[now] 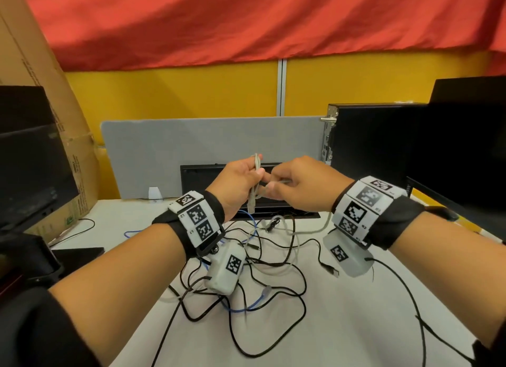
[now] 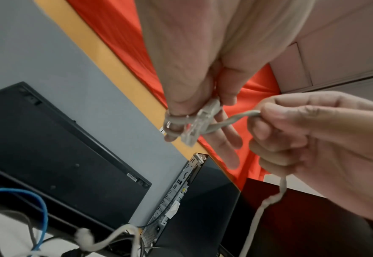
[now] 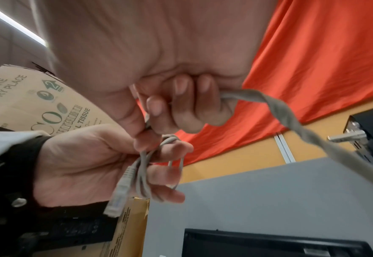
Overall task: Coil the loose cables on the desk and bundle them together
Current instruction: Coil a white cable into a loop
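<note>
Both hands are raised above the desk and meet on a grey network cable. My left hand holds a small coil of it round its fingers, and the clear plug hangs below. In the left wrist view the plug lies across the coil. My right hand pinches the cable's free run, which passes through its curled fingers and trails down to the desk. Black cables and a blue cable lie tangled on the white desk beneath.
A black keyboard leans on a grey divider behind the hands. A black computer case and monitor stand right. Another monitor and a cardboard box stand left.
</note>
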